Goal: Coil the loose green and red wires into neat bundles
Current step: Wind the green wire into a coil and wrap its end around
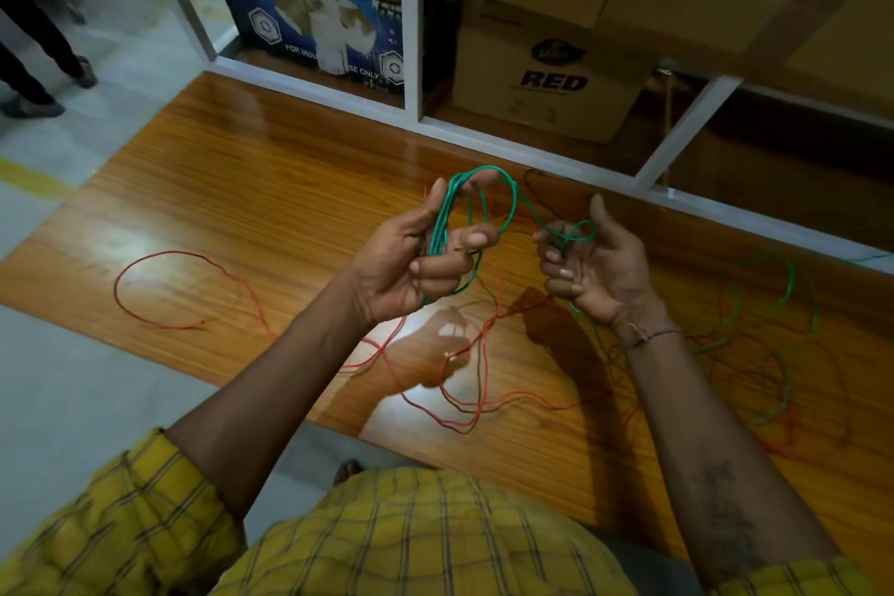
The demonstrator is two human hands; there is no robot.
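Above the wooden table (251, 189), my left hand (416, 257) grips a small coil of green wire (513, 203), several loops running through its curled fingers and over the thumb. The same green wire crosses to my right hand (590, 261), which pinches a small loop of it between thumb and fingers. From there it trails down to loose green loops (788, 286) on the table at right. Red wire (188, 286) sprawls loose over the tabletop, with a big loop at left and tangled strands under my hands.
A white shelf frame (411, 39) runs along the table's far edge, holding a blue tape box (309, 5) and a cardboard box marked RED (546, 77). A person's legs (34, 44) stand on the grey floor at far left.
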